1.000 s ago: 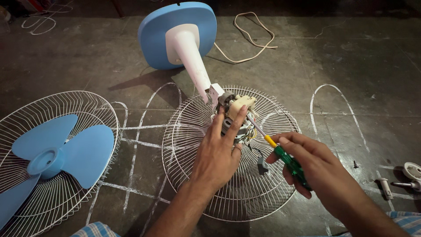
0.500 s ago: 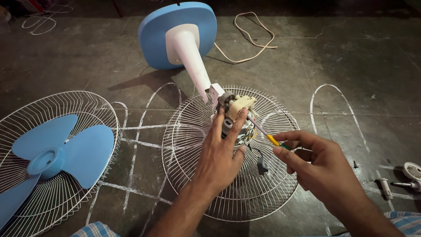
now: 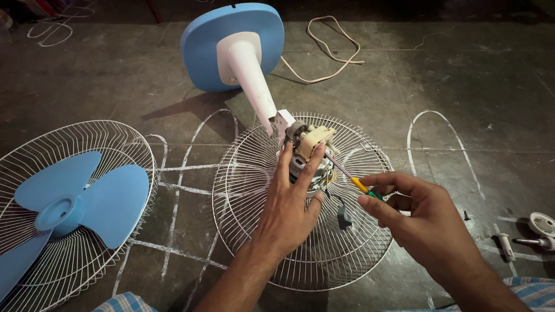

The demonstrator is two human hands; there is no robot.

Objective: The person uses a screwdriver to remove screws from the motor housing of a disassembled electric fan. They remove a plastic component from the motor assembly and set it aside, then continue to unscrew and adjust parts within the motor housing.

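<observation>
A bare fan motor (image 3: 306,144) with a cream cap lies on a round white wire guard (image 3: 248,190) on the floor. It joins a white stem (image 3: 251,81) leading to a blue base (image 3: 231,40). My left hand (image 3: 292,202) rests flat over the motor, fingers pointing up at the cap. My right hand (image 3: 416,216) grips a screwdriver (image 3: 350,176) with a yellow and green handle. Its metal shaft points up left and its tip touches the motor beside the cap. A small black part on wires (image 3: 344,216) hangs below the motor.
A second wire guard (image 3: 130,138) with a blue three-blade propeller (image 3: 69,202) lies at the left. A beige cord (image 3: 329,52) loops behind the base. Small white and metal parts (image 3: 532,231) sit at the right edge. Chalk lines mark the dark floor.
My right hand has slid forward along the screwdriver, so less of the green handle shows. The left hand stays on the motor.
</observation>
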